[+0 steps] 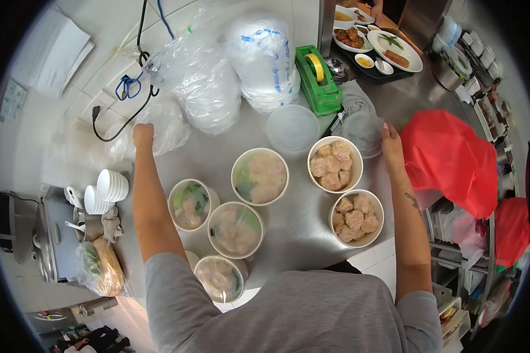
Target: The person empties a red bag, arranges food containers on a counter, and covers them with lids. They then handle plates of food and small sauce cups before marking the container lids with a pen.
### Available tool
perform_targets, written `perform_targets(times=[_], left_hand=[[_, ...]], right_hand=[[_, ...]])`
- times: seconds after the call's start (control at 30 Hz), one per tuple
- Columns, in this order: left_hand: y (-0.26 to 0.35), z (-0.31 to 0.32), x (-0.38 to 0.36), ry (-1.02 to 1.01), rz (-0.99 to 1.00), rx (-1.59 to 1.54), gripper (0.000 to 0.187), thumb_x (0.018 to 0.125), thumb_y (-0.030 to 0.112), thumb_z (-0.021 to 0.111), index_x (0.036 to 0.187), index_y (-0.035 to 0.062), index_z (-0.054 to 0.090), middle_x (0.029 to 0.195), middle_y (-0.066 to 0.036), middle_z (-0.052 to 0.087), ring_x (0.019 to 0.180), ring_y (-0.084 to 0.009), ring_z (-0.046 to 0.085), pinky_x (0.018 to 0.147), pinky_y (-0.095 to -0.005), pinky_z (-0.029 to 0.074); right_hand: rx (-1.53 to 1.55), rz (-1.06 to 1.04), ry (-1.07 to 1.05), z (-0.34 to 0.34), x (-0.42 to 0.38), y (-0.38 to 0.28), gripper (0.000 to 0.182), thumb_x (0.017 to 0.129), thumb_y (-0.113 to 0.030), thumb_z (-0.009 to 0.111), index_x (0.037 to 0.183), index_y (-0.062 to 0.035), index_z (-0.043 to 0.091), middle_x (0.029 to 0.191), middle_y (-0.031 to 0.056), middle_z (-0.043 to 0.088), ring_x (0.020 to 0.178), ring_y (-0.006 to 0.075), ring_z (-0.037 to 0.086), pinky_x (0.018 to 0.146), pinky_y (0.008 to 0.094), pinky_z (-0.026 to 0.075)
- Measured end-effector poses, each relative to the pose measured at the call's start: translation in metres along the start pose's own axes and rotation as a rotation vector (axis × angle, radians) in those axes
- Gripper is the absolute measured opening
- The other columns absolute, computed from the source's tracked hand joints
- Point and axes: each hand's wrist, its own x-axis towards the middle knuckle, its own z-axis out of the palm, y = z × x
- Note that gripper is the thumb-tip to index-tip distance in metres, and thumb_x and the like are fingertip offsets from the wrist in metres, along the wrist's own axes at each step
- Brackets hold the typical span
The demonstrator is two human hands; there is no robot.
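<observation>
My left hand [142, 135] reaches to the back left of the steel counter [300, 229] and presses into a clear plastic bag [169, 123]; its fingers are hidden. My right hand [390, 143] rests at the counter's right side, touching a stack of clear lids [359, 126] beside a red plastic bag [450, 159]. Between my arms stand several paper bowls. Two on the right hold dumplings [334, 165] [355, 219]. Several on the left hold soup with greens under lids [259, 176] [235, 229] [189, 204] [219, 277].
Bagged stacks of lids [265, 59] and a green tape dispenser [316, 79] stand at the back. A loose clear lid [292, 129] lies behind the bowls. A tray of plated food [376, 47] sits far right. White cups [106, 191] are stacked at the left.
</observation>
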Motion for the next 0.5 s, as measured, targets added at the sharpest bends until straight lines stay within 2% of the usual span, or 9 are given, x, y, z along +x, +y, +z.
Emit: perform_targets(times=[0.1, 0.2, 0.27, 0.3, 0.33, 0.37, 0.43, 0.47, 0.5], left_hand=[[0.027, -0.014, -0.022, 0.018, -0.06, -0.133, 0.026, 0.071, 0.018, 0.051, 0.079, -0.0045, 0.062, 0.064, -0.019, 0.062, 0.054, -0.0279, 0.063, 0.054, -0.037, 0.051], [0.041, -0.044, -0.045, 0.034, -0.003, -0.299, 0.025, 0.073, 0.015, 0.049, 0.081, -0.0059, 0.059, 0.066, -0.019, 0.062, 0.051, -0.0257, 0.062, 0.048, -0.0335, 0.049], [0.047, -0.07, -0.062, 0.034, 0.15, -0.31, 0.025, 0.074, 0.012, 0.047, 0.088, -0.005, 0.058, 0.067, -0.019, 0.061, 0.05, -0.0254, 0.061, 0.047, -0.0338, 0.049], [0.037, -0.077, -0.054, 0.121, 0.297, -0.226, 0.026, 0.075, 0.01, 0.047, 0.096, -0.0021, 0.056, 0.068, -0.022, 0.06, 0.056, -0.0316, 0.062, 0.053, -0.0389, 0.05], [0.011, -0.074, -0.026, 0.604, 0.783, 0.053, 0.025, 0.076, 0.009, 0.05, 0.098, 0.0013, 0.057, 0.072, -0.024, 0.06, 0.068, -0.0378, 0.062, 0.061, -0.043, 0.049], [0.034, -0.104, -0.065, 0.641, 0.701, 0.146, 0.023, 0.08, 0.009, 0.05, 0.1, 0.0031, 0.058, 0.082, -0.024, 0.062, 0.08, -0.0409, 0.06, 0.068, -0.0444, 0.047], [0.062, -0.137, -0.111, 0.677, 0.678, 0.03, 0.022, 0.086, 0.01, 0.047, 0.102, 0.0043, 0.059, 0.088, -0.019, 0.064, 0.079, -0.0353, 0.062, 0.067, -0.0425, 0.047], [0.078, -0.147, -0.133, 0.713, 0.84, -0.138, 0.023, 0.086, 0.011, 0.048, 0.105, 0.0039, 0.059, 0.08, -0.013, 0.063, 0.07, -0.0257, 0.06, 0.063, -0.0374, 0.046], [0.101, -0.158, -0.171, 0.417, 0.69, -0.328, 0.023, 0.086, 0.009, 0.047, 0.105, 0.0034, 0.059, 0.071, -0.004, 0.055, 0.061, -0.0129, 0.049, 0.056, -0.028, 0.041]], right_hand=[[-0.356, -0.054, 0.021, -0.012, -0.027, -0.029, 0.052, 0.094, -0.037, 0.044, 0.134, -0.0037, 0.041, 0.13, 0.0229, 0.044, 0.123, 0.0366, 0.04, 0.102, 0.0393, 0.032], [-0.337, -0.232, 0.038, -0.027, -0.047, -0.038, 0.049, 0.094, -0.035, 0.044, 0.133, -0.006, 0.043, 0.134, 0.0211, 0.039, 0.124, 0.0347, 0.039, 0.102, 0.0385, 0.032], [-0.26, -0.283, 0.005, -0.042, -0.067, -0.042, 0.046, 0.094, -0.031, 0.045, 0.132, -0.0049, 0.044, 0.132, 0.0199, 0.041, 0.122, 0.0335, 0.04, 0.1, 0.0378, 0.034], [-0.222, -0.305, -0.008, -0.048, -0.075, -0.043, 0.044, 0.094, -0.029, 0.045, 0.131, -0.0044, 0.044, 0.131, 0.0193, 0.042, 0.121, 0.0329, 0.041, 0.099, 0.0375, 0.035], [-0.186, -0.312, -0.051, -0.054, -0.082, -0.045, 0.043, 0.094, -0.027, 0.046, 0.13, -0.0038, 0.045, 0.129, 0.0191, 0.043, 0.12, 0.0322, 0.042, 0.097, 0.0369, 0.037], [-0.159, -0.311, -0.079, -0.063, -0.092, -0.047, 0.041, 0.094, -0.025, 0.046, 0.129, -0.0032, 0.046, 0.127, 0.019, 0.044, 0.119, 0.0315, 0.044, 0.096, 0.0363, 0.039], [-0.116, -0.301, -0.099, -0.082, -0.109, -0.047, 0.036, 0.093, -0.021, 0.048, 0.124, -0.0015, 0.049, 0.121, 0.0185, 0.049, 0.112, 0.0298, 0.049, 0.091, 0.0351, 0.042], [-0.091, -0.297, -0.099, -0.088, -0.117, -0.048, 0.034, 0.092, -0.019, 0.049, 0.121, -0.0004, 0.052, 0.118, 0.0181, 0.051, 0.107, 0.0288, 0.052, 0.088, 0.0345, 0.044], [-0.076, -0.293, -0.112, -0.095, -0.123, -0.05, 0.032, 0.091, -0.017, 0.05, 0.118, -0.0001, 0.054, 0.114, 0.0175, 0.054, 0.101, 0.0279, 0.055, 0.086, 0.0341, 0.045]])
